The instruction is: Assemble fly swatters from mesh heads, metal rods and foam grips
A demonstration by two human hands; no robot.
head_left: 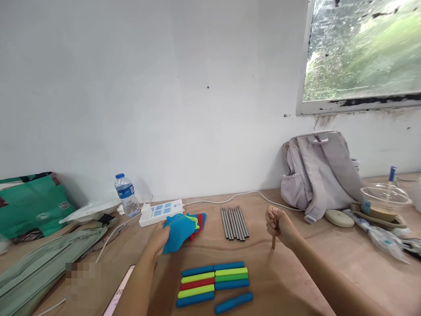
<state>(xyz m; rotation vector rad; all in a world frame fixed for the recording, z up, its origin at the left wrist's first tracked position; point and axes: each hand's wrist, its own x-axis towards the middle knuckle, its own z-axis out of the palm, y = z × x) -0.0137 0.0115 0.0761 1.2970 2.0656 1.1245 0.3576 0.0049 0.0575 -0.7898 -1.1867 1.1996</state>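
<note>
My left hand (160,238) is closed on the edge of a blue perforated flat piece (178,231). Similar yellow, red and blue pieces (198,223) show just behind it, partly hidden. My right hand (276,224) makes a fist round a thin rod (273,242), which stands upright with its lower end showing at the table. Left of that fist, several grey metal tubes (235,223) lie side by side. Nearer to me, blue, yellow, red and green sticks (198,281) lie in two columns, and a single blue stick (234,303) lies slightly tilted below the right column.
Against the wall are a water bottle (126,194), a white power strip (161,212) and a backpack (319,175). At left are a green bag (36,204), grey-green fabric (42,259) and a phone (119,292). A plastic cup (384,199) stands at right, beside a beige oval object (339,218).
</note>
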